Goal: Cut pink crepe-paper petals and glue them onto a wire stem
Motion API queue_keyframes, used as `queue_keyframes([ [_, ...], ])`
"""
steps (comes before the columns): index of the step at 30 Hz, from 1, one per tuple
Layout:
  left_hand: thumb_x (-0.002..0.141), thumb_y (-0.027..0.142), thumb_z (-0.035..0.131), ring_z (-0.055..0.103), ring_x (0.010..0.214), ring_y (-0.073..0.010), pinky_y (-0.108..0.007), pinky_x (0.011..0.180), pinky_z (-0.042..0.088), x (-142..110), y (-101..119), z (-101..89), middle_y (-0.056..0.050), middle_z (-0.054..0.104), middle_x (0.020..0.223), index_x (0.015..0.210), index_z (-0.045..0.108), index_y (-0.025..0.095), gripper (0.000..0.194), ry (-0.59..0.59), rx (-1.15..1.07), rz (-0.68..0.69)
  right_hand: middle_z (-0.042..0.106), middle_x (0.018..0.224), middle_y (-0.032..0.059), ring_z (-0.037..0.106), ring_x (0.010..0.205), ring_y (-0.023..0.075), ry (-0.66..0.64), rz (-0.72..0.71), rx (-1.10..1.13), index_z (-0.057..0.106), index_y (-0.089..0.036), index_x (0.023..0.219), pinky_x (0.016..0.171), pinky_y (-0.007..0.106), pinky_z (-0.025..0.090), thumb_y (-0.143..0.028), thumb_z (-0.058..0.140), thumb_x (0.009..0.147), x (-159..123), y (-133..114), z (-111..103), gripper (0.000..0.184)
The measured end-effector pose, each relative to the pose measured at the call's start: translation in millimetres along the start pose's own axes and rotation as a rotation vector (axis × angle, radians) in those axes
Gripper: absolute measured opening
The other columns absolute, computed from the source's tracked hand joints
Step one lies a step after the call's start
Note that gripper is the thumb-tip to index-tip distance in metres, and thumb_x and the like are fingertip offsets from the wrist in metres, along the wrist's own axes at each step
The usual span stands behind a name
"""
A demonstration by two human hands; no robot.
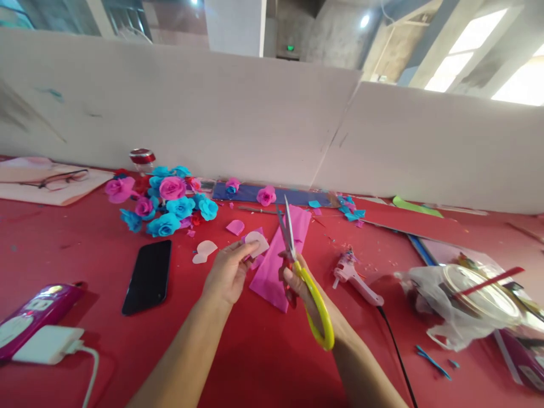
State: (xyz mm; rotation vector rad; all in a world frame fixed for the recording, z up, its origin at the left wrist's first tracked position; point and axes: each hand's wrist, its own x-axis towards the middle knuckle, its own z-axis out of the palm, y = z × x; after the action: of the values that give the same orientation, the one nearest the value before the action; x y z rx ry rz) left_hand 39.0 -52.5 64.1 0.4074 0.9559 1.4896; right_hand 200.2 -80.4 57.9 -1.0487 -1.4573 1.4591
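My left hand (pixel 229 271) pinches a pale petal-shaped paper template (pixel 257 243), with a piece of pink paper showing behind it. In my right hand (pixel 300 283) is a pair of scissors (pixel 318 309) with yellow and red handles, its blades pointing up and slightly parted. Under the hands lies a folded strip of pink crepe paper (pixel 272 286). A cut pink petal (pixel 235 227) and pale petal templates (pixel 205 250) rest on the red table to the left.
Blue, pink and red paper flowers (pixel 172 198) stand bunched at the back left, behind a black phone (pixel 147 276). A pink glue gun (pixel 355 277) with its cord lies to the right, near a plastic-bagged tub (pixel 476 294). A power strip (pixel 40 311) is at left.
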Motion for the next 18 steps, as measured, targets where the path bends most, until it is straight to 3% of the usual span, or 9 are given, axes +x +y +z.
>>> queue_keyframes([
  [6,0.059,0.019,0.079,0.064,0.065,-0.0116,-0.022,0.064,0.05,0,10,-7.3,-0.002,0.069,0.066,0.063,0.071,0.015,0.01,-0.105,0.003,0.022,0.043,0.08,-0.0014,0.039,0.068,0.0121,-0.189,0.036,-0.093,0.051,-0.024,0.112,0.061,0.024,0.036,-0.054,0.055,0.086,-9,-5,2,0.04],
  [10,0.057,0.019,0.079,0.065,0.067,-0.0131,-0.022,0.064,0.05,-3,15,-5.0,-0.005,0.071,0.069,0.065,0.073,0.013,0.012,-0.103,0.036,0.041,0.04,0.08,-0.0013,0.035,0.066,0.0117,-0.271,0.011,-0.107,0.048,-0.023,0.106,0.057,0.023,0.033,-0.057,0.047,0.089,-8,-5,1,0.038],
  [18,0.056,0.019,0.078,0.062,0.061,-0.0121,-0.02,0.054,0.046,-1,16,-7.6,-0.004,0.068,0.064,0.066,0.072,0.013,0.013,-0.077,0.089,0.044,0.035,0.077,-0.0028,0.029,0.06,0.0097,-0.293,0.014,-0.134,0.045,-0.024,0.111,0.051,0.022,0.029,-0.059,0.042,0.09,-7,2,0,0.041],
])
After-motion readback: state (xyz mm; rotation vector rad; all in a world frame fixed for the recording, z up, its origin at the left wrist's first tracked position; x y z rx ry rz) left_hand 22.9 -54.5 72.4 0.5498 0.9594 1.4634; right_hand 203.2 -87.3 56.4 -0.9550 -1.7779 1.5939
